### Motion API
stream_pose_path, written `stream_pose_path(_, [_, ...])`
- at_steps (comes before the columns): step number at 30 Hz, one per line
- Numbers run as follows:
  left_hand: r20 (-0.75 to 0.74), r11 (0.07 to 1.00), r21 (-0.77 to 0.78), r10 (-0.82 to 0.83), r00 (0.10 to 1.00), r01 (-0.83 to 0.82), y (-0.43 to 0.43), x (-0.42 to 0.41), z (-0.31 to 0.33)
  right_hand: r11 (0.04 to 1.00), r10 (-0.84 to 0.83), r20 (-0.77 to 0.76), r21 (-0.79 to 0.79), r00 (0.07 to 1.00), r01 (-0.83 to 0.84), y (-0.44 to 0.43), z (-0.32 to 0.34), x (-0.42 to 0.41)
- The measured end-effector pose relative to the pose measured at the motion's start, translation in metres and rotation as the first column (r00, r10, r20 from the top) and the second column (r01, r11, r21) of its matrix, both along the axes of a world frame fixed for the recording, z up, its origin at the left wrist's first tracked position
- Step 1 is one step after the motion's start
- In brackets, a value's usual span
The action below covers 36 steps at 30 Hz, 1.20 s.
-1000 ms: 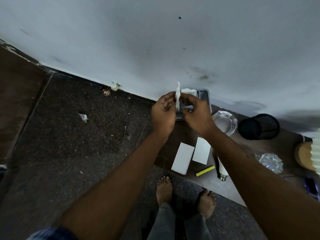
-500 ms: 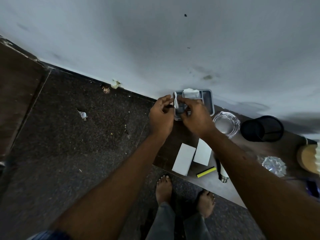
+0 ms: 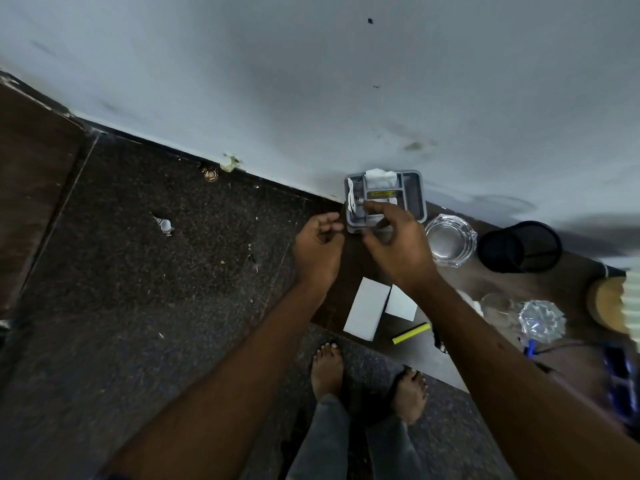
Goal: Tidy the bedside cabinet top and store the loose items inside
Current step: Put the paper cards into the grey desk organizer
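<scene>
A grey divided tray (image 3: 417,202) stands at the back left corner of the dark cabinet top (image 3: 356,268), against the wall. A white folded strip (image 3: 352,199) lies in its left compartment. A white wad (image 3: 379,178) and a yellow item (image 3: 382,194) fill its back compartments. My left hand (image 3: 318,245) hovers just left of the tray with loosely curled fingers, holding nothing. My right hand (image 3: 398,244) hangs over the tray's front edge, fingers relaxed and empty. Two white cards (image 3: 367,313) and a yellow stick (image 3: 411,333) lie loose near the front edge.
Right of the tray sit a glass ashtray (image 3: 450,240), a black mesh cup (image 3: 519,247), a crinkled shiny object (image 3: 542,320), a round wooden piece (image 3: 604,303) and a blue item (image 3: 620,382). My right forearm covers a dark object. My bare feet (image 3: 327,368) stand on the speckled floor.
The white strip that both hands pinched above the tray now lies in its left compartment. Both hands have let go and drawn back toward me.
</scene>
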State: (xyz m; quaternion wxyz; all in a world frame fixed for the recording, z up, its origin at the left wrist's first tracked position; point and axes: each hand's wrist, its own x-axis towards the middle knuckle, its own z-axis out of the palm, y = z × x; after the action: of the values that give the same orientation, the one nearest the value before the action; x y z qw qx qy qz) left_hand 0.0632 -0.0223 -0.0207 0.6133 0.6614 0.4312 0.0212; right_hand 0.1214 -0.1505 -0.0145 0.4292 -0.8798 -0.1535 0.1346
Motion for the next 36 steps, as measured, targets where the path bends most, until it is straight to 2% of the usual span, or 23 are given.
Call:
stream_pose_path(3, [-0.038,1.0,0.002,-0.029,0.999,0.029,-0.01,-0.015,0.001,0.999,-0.021,-0.032,0.039,0.999,0.023,-0.01,-0.007,-0.014])
stream_pose_path(11, [-0.119,0.993,0.007,-0.116,0.986,0.118,-0.029,-0.043,-0.024,0.997,-0.08,-0.125,0.009,0.989,0.081,-0.038,-0.027,-0.042])
stream_pose_path(16, [-0.158,0.977,0.021,-0.206,0.966,0.212,-0.041,-0.06,-0.042,0.994,-0.101,-0.125,-0.061,0.987,0.094,-0.052,-0.036,-0.07])
stream_pose_path(18, [-0.192,0.968,0.046,-0.234,0.953,0.247,-0.043,-0.066,-0.047,0.984,-0.121,-0.172,-0.153,0.978,0.094,-0.056,-0.04,-0.08])
stream_pose_path(22, [-0.246,0.953,0.082,-0.266,0.932,0.293,-0.042,-0.072,-0.051,0.934,-0.025,-0.157,-0.355,0.987,-0.033,-0.057,-0.048,-0.101])
stream_pose_path(28, [-0.29,0.948,0.082,-0.273,0.917,0.308,-0.034,-0.072,-0.055,0.821,0.114,-0.214,-0.53,0.97,-0.213,-0.053,-0.065,-0.124])
stream_pose_path(33, [-0.302,0.95,0.067,-0.272,0.914,0.305,-0.024,-0.069,-0.057,0.765,0.246,-0.051,-0.602,0.968,-0.227,-0.048,-0.071,-0.127])
stream_pose_path(36, [-0.289,0.953,0.086,-0.256,0.922,0.291,-0.015,-0.066,-0.058,0.738,0.278,-0.043,-0.63,0.96,-0.242,-0.039,-0.072,-0.121])
